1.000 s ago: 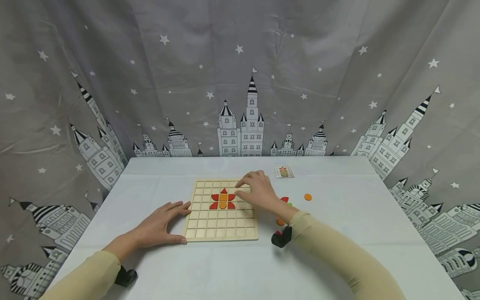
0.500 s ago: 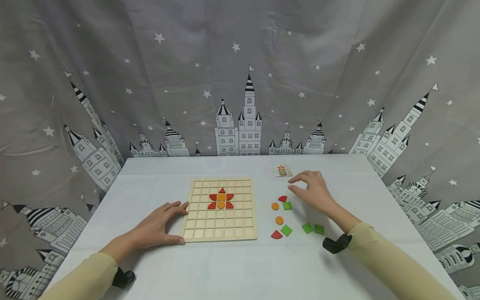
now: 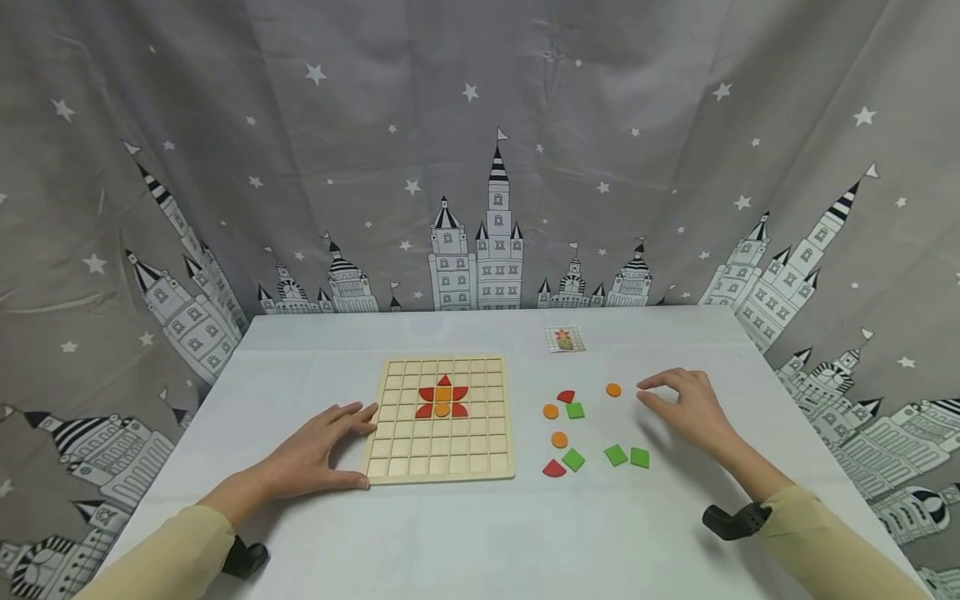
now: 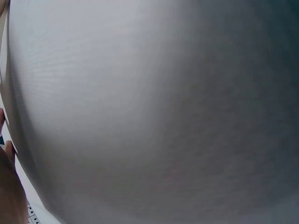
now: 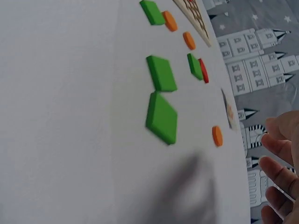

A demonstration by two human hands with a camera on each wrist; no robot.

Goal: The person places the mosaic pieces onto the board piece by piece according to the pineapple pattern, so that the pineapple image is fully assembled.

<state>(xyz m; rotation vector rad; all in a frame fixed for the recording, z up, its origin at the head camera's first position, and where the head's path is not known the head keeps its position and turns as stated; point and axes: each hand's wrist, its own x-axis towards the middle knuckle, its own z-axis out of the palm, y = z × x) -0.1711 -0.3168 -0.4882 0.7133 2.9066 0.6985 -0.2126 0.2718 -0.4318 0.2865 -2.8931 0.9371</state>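
Right hand [image 3: 686, 408] hovered over table [image 3: 465, 533], fingers loosely curled, holding nothing; nearest piece orange disc [image 3: 614, 389], just left of fingertips, not touching. Left hand [image 3: 318, 454] lay flat, fingers spread, touching left edge of wooden grid board [image 3: 442, 454]. Red-and-orange flower pattern [image 3: 443, 401] sat on board. Green squares [image 3: 627, 456], red and orange pieces lay between board and right hand. Pattern card [image 3: 564, 338] lay farther back.

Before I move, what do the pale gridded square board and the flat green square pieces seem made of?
The pale gridded square board: unpainted light wood, matte, judging by its blond tone. The flat green square pieces: likely painted wood or foam, matte, with thick cut edges; it is hard to tell which.
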